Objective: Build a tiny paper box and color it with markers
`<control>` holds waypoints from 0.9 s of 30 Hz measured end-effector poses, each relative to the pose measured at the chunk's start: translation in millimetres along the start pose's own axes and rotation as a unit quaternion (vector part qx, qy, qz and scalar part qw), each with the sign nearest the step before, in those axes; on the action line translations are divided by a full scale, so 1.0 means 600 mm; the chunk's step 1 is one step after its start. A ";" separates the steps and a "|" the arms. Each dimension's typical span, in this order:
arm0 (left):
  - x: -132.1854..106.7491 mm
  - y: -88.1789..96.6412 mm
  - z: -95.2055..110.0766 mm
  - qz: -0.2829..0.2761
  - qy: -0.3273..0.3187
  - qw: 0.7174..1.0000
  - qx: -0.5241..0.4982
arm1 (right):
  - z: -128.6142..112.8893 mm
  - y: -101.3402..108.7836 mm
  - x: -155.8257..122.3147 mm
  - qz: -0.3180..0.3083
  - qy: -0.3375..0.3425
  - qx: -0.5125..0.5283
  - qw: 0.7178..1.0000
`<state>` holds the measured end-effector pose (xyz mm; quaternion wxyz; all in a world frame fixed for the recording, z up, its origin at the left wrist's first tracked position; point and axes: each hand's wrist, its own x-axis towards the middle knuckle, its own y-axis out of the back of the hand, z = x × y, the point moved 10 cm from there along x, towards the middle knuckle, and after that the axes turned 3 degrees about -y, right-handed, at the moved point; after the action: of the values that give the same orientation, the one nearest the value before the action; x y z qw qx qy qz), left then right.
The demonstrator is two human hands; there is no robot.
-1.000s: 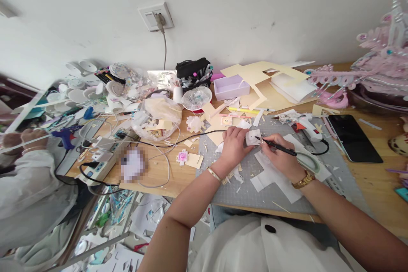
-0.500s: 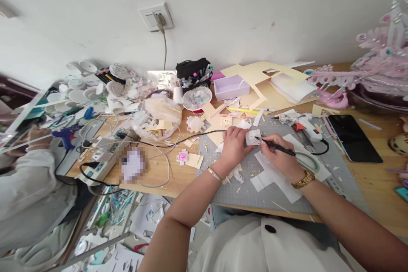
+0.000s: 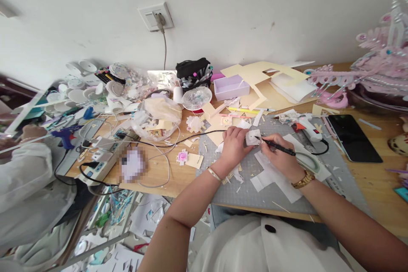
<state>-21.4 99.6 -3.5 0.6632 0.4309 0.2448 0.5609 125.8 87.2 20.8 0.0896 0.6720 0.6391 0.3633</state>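
A small white square piece (image 3: 253, 137) with dark marks is gripped at its left edge by my left hand (image 3: 235, 144), fingers closed on it. My right hand (image 3: 280, 157) holds a black pen (image 3: 280, 148), its tip at the white piece's face. Below both hands lies a grey cutting mat (image 3: 236, 193) strewn with paper scraps. A cross-shaped white paper cutout (image 3: 280, 178) rests partly under my right hand. Just beyond my left hand is a small cream piece with a drawn face (image 3: 226, 121).
A white glue gun (image 3: 310, 129) and a black tablet (image 3: 354, 138) lie to the right. A lilac box (image 3: 231, 88) stands at the back. On the left are a power strip (image 3: 100, 163), cables, a blue glue gun (image 3: 65, 137) and a co-worker's sleeve (image 3: 25, 178).
My hands, the pen and the white piece stay almost in place. At the far left, the co-worker's arm and hands have shifted slightly to the left.
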 end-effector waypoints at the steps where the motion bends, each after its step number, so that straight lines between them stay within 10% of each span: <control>1: 0.000 0.000 0.000 0.001 -0.001 1.000 -0.001 | 0.000 0.000 0.000 0.002 0.000 0.001 1.000; 27: -0.001 0.002 0.002 -0.002 0.000 1.000 0.004 | -0.006 0.004 0.000 0.011 0.018 0.001 1.000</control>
<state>-21.1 98.8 -2.2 0.6629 0.4331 0.2475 0.5583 125.3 85.4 24.7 0.0737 0.6725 0.6335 0.3754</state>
